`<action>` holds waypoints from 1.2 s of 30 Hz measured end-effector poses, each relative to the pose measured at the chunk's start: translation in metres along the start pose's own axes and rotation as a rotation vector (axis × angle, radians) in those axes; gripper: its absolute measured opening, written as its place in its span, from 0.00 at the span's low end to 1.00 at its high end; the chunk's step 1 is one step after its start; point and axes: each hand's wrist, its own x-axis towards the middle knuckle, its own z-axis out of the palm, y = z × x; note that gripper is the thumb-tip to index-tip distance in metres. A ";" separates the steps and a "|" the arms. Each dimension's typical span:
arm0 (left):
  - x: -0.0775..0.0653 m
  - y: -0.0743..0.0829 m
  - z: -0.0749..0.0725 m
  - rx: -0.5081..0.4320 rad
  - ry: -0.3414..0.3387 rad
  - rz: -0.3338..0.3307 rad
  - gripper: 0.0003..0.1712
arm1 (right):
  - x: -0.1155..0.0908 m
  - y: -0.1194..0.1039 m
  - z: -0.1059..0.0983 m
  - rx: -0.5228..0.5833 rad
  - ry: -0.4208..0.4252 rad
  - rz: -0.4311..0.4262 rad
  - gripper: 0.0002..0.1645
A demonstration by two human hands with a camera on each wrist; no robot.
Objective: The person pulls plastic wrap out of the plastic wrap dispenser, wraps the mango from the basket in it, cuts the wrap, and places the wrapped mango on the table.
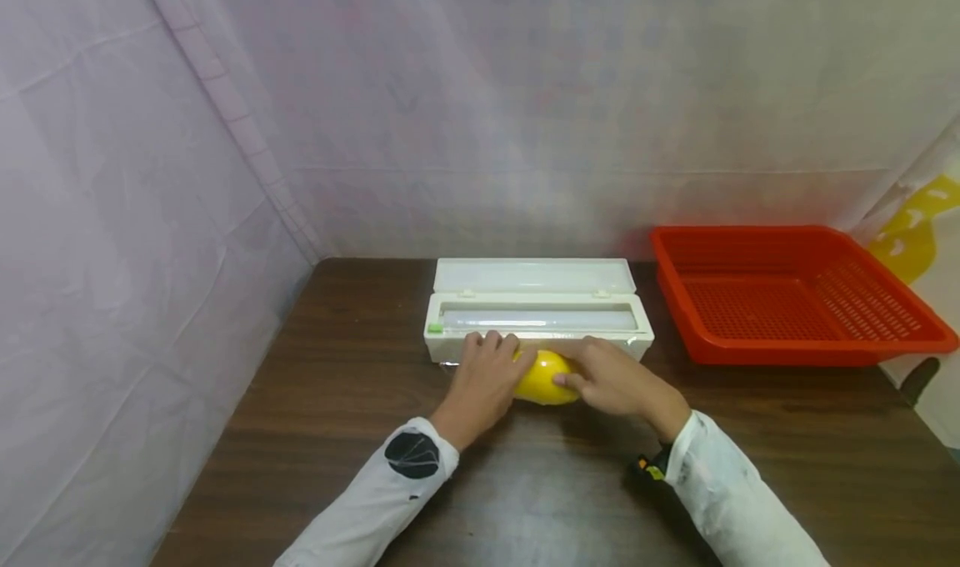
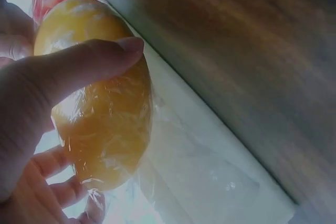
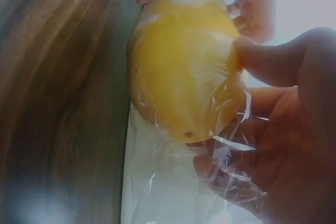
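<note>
A yellow oval fruit (image 1: 546,382), wrapped in clear cling film (image 3: 231,156), is between both hands in front of a white film dispenser (image 1: 441,348). My left hand (image 1: 483,379) grips its left side, the thumb lying across the fruit in the left wrist view. On the other side my right hand (image 1: 618,377) holds it with the thumb against its surface. Wrinkled film hangs loose round the fruit's end and over the right fingers in the right wrist view. The dispenser's lid (image 1: 534,275) stands raised, showing the film roll (image 1: 540,319) inside.
A red plastic basket (image 1: 780,352) stands at the right of the brown wooden table (image 1: 345,434). White sheeting (image 1: 480,117) hangs behind and to the left. A yellow patterned thing (image 1: 911,233) shows at the far right.
</note>
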 end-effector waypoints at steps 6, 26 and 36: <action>0.001 -0.003 -0.005 -0.016 -0.006 0.002 0.27 | -0.001 0.002 -0.001 0.016 0.020 0.028 0.27; 0.004 -0.010 -0.008 -0.099 -0.133 -0.042 0.41 | 0.000 -0.015 0.002 -0.233 0.200 -0.097 0.41; 0.004 -0.013 -0.008 -0.219 -0.186 -0.069 0.43 | 0.002 -0.016 0.013 -0.286 0.158 -0.046 0.50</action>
